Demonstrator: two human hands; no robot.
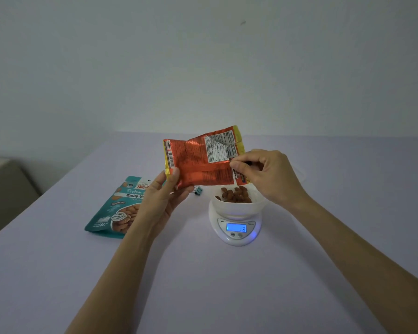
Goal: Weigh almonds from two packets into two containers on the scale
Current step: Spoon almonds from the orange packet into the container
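Note:
An orange foil almond packet hangs in the air above the table, its mouth turned toward a white container on the scale. My left hand grips the packet's lower left corner. My right hand pinches its right edge just above the container. Brown almonds lie in the container. The white scale shows 18 on its lit blue display. A teal almond packet lies flat on the table to the left, partly behind my left hand.
A small teal binder clip lies on the table between the teal packet and the scale. A pale lilac cloth covers the table. A beige piece of furniture stands beyond the left edge. A second white container shows behind my right hand.

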